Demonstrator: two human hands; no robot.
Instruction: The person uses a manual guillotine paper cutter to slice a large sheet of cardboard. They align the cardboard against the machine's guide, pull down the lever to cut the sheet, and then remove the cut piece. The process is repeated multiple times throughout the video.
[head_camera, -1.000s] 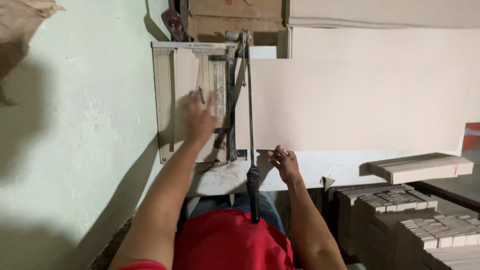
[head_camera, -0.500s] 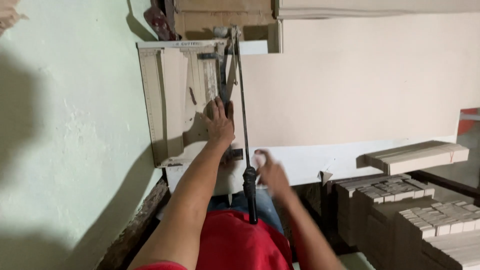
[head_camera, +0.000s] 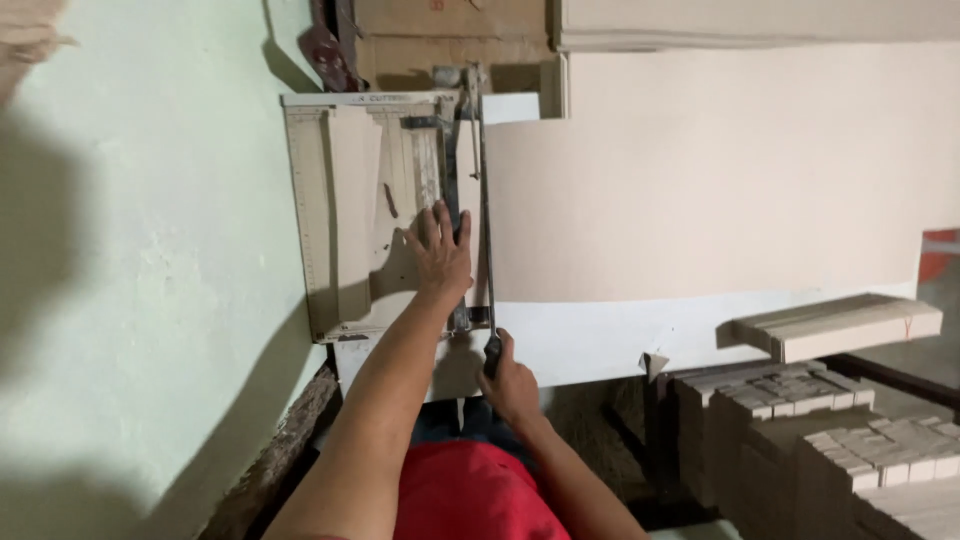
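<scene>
A worn paper cutter (head_camera: 345, 200) lies on a white table against the pale green wall. My left hand (head_camera: 440, 255) presses flat on the cutter's bed beside the dark clamp bar, fingers spread. My right hand (head_camera: 508, 385) is closed around the black handle of the long cutter lever (head_camera: 483, 200), which lies low along the cutting edge. A large pale pink sheet (head_camera: 700, 170) stretches from the blade out to the right across the table.
Cardboard boxes (head_camera: 450, 30) stand behind the cutter. A stack of pale sheets (head_camera: 760, 20) lies at the far right. A bundle of cut strips (head_camera: 840, 325) rests on the table's edge, above stacks of cut cards (head_camera: 830, 420). The white table edge (head_camera: 600, 345) runs in front.
My left hand slid from the left of the bed to beside the clamp bar. My right hand left the sheet's edge and took the lever's handle, and the lever came down.
</scene>
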